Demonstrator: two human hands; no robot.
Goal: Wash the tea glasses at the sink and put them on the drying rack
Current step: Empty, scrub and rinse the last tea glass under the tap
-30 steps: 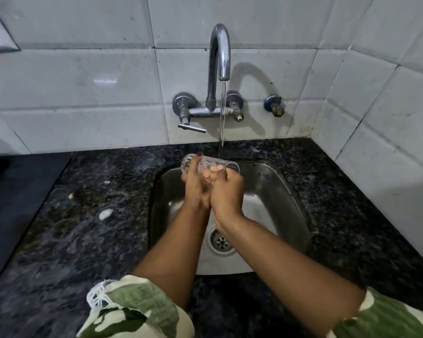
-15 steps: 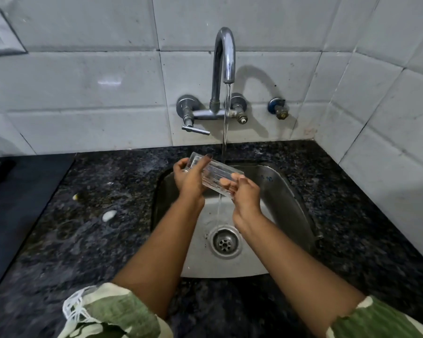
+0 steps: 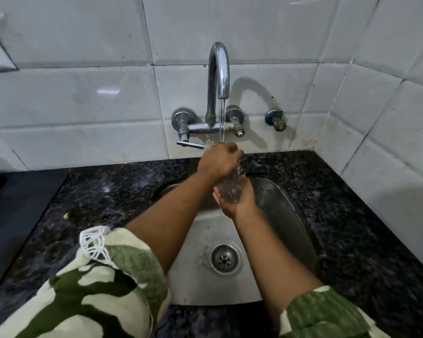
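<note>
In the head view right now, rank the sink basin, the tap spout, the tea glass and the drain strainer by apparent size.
1. sink basin
2. tap spout
3 and 4. tea glass and drain strainer: too alike to rank, the glass blurred and partly covered by both hands.

One tea glass (image 3: 230,185), two hands, one tap (image 3: 219,76), one sink (image 3: 278,211), one drain (image 3: 224,258).

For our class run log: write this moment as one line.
stage: rinsing | left hand: over glass top | right hand: grips tea glass | tap: running
</note>
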